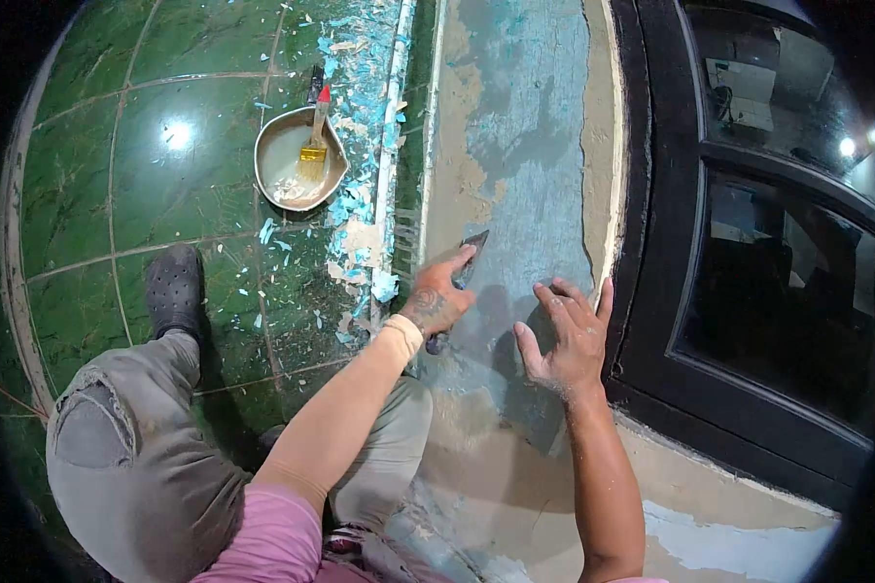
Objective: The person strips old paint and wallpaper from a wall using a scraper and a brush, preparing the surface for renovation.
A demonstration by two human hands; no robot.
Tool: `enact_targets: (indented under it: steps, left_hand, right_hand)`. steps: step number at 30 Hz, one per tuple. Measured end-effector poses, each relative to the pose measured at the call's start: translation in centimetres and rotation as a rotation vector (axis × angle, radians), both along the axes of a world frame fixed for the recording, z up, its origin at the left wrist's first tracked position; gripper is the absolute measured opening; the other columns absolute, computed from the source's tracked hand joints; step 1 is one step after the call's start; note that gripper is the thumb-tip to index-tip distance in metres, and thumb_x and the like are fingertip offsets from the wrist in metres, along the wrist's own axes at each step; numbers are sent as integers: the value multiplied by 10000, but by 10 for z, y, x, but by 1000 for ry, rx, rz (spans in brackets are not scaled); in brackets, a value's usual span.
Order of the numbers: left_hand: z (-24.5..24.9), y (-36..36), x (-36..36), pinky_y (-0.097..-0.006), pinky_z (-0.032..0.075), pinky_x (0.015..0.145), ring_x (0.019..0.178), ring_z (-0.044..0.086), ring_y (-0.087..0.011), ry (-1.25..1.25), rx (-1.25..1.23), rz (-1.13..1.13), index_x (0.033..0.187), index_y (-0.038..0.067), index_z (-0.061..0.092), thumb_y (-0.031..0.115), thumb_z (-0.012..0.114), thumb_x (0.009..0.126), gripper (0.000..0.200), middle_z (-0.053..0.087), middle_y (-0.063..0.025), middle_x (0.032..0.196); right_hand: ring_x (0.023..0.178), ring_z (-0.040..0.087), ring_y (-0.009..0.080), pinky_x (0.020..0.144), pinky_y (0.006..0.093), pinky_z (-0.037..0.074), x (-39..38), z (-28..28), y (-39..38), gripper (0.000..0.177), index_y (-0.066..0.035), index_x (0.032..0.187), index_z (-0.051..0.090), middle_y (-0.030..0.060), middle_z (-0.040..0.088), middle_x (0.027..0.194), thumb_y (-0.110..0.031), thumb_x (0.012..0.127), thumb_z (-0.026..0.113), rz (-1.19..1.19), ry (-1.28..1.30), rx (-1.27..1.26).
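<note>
My left hand (436, 299) is wrapped round a scraper (475, 243), its dark blade angled up and right against the wall (525, 126). One finger stretches along the tool, and part of the handle shows below the hand. The wall surface is patchy, with worn blue paint and bare grey-brown plaster. To the right, my right hand (569, 340) rests with spread fingers on or just over the same wall, close to its ragged plaster edge. Nothing is held in it.
Blue and white paint flakes (360, 238) litter the green tiled floor (165, 126) along the wall's foot. A pot (261, 160) there holds a paintbrush (315, 141) and cloudy liquid. At right stands a black-framed glass window or door (685, 360). My shoe (174, 290) is at left.
</note>
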State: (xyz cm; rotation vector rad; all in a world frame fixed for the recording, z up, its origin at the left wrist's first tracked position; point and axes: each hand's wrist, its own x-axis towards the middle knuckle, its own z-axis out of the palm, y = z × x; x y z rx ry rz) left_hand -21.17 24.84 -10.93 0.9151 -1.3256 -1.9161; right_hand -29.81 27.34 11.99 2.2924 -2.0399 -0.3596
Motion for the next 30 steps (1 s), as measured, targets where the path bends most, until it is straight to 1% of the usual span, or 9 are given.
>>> enact_targets:
  steps: [3,6,10,16,19,22,23,28,30]
  left_hand:
    - [24,-34,30,-298,537,792,838,672,-175,127,391,-175,1425,90,482,76,579,744,688,546,-159,1392]
    - [10,-31,27,-266,518,634,600,580,-98,158,245,-183,1433,125,483,71,579,762,680,606,-114,1318]
    - [17,-24,15,-265,520,635,616,598,-107,129,149,-94,1426,118,492,50,566,769,665,593,-94,1342]
    - [31,-29,18,-270,529,609,634,611,-111,252,332,-124,1430,92,480,38,560,772,665,542,-87,1414]
    - [28,-47,12,-268,527,602,653,625,-125,134,316,-102,1419,74,489,37,563,769,655,501,-136,1445]
    - [23,-48,6,-271,540,624,657,623,-142,113,126,-19,1422,70,484,47,565,776,651,569,-180,1334]
    - [-3,-27,-11,-272,543,626,646,617,-145,144,-166,126,1426,66,476,50,562,777,655,594,-179,1287]
    - [32,-70,25,-303,546,540,614,598,-132,247,510,-221,1400,32,498,14,532,768,634,601,-159,1285]
    - [31,-60,25,-304,526,505,584,586,-121,222,455,-190,1396,57,514,36,549,768,629,636,-152,1200]
  right_hand:
    - [1064,625,259,1148,589,165,0,-1,0,470,-65,1095,686,109,685,925,-280,684,760,-3,9,5]
    - [1064,622,254,1145,592,167,-2,-2,0,474,-67,1094,684,106,680,935,-285,680,763,-1,17,7]
    - [1065,616,247,1142,595,170,-1,-1,0,476,-72,1095,683,97,667,929,-285,678,769,1,33,7]
    - [1063,614,244,1141,597,171,-2,-3,-4,483,-80,1098,681,89,655,914,-276,668,779,13,29,0]
    - [1068,612,241,1142,600,165,-2,-4,2,494,-79,1099,680,86,656,916,-274,657,784,6,28,-5]
    - [1075,608,239,1141,602,158,-2,-1,2,503,-78,1102,680,86,656,922,-272,650,787,7,24,-1]
    - [1077,605,240,1140,603,158,-2,-1,1,502,-78,1104,680,86,656,922,-270,653,786,4,13,3]
    - [1084,601,245,1136,606,158,0,-2,0,493,-71,1105,681,74,660,902,-267,663,778,-8,26,8]
    - [1077,604,246,1137,595,160,1,-1,2,488,-71,1108,678,78,660,906,-276,675,770,-14,13,16]
